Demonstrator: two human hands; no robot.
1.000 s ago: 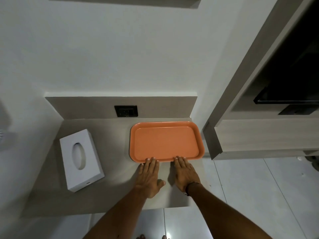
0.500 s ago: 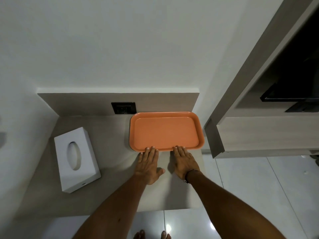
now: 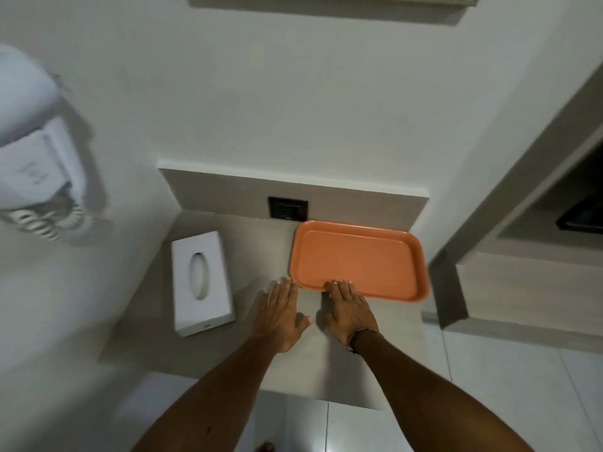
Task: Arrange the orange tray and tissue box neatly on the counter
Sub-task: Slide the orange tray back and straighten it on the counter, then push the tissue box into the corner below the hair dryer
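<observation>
An empty orange tray (image 3: 357, 261) lies flat at the back right of the grey counter (image 3: 261, 256), close to the backsplash. A white tissue box (image 3: 202, 282) with an oval slot lies flat at the counter's left side, apart from the tray. My right hand (image 3: 349, 309) rests palm down on the counter, its fingertips touching the tray's near rim. My left hand (image 3: 280, 313) lies flat beside it, fingers extended, its fingertips at the tray's near left corner. Neither hand holds anything.
A black wall socket (image 3: 287, 208) sits in the backsplash behind the tray. A wooden cabinet (image 3: 509, 282) juts out at the right, close to the tray's right end. A white wall-mounted device (image 3: 32, 177) hangs at the far left. Tiled floor lies below the counter's front edge.
The tray has slid back toward the backsplash with both hands following its near rim. My view has swung left, and my left hand now sits nearer the tray's left corner.
</observation>
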